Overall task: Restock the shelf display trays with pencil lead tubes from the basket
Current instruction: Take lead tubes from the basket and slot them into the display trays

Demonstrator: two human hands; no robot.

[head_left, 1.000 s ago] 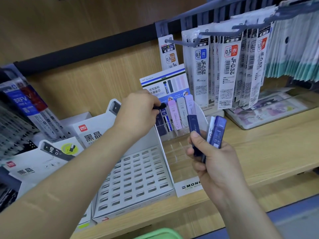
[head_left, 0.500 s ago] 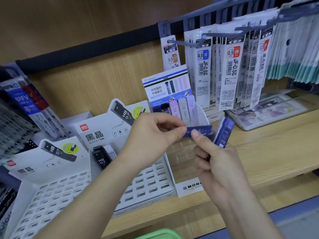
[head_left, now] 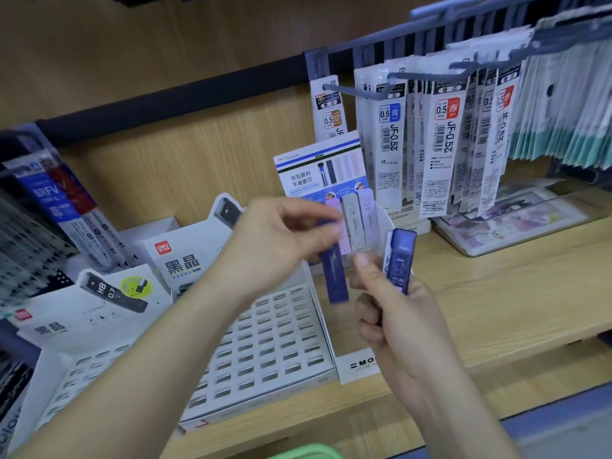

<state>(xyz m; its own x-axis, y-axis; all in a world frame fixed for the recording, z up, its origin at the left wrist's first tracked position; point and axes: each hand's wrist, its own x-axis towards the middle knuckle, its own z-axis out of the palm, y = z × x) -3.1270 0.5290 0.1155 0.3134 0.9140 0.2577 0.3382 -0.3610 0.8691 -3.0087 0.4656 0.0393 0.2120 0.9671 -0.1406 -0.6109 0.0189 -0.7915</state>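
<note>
The wooden shelf [head_left: 496, 309] runs behind and under both hands. Under the left forearm sits a white display tray [head_left: 265, 352] whose sloped face is a grid of small dark slots; a second white tray [head_left: 66, 376] of the same kind lies further out to that arm's left. Beyond the right hand, up and to its right, rows of refill packs [head_left: 440, 134] hang from grey hooks.

Straight behind the two hands stands a clear tray [head_left: 361, 362] with a white front label, partly hidden by the right hand. At its back, just past the left fingertips, three pastel tubes [head_left: 352, 223] stand upright side by side: pink, grey and lilac. A printed header card [head_left: 318, 167] rises above them.

The left hand [head_left: 281, 240] pinches the upper end of a dark blue lead tube [head_left: 336, 276] between thumb and fingertips; the tube hangs nearly upright over the clear tray, between the two hands. The right hand [head_left: 397, 319] has its fingers curled round the lower part of a translucent blue lead tube [head_left: 399, 260], which stands upright, with the thumb raised beside it.

Below both arms, at the bottom edge, shows the green basket [head_left: 308, 452] rim; its contents are out of view.
</note>
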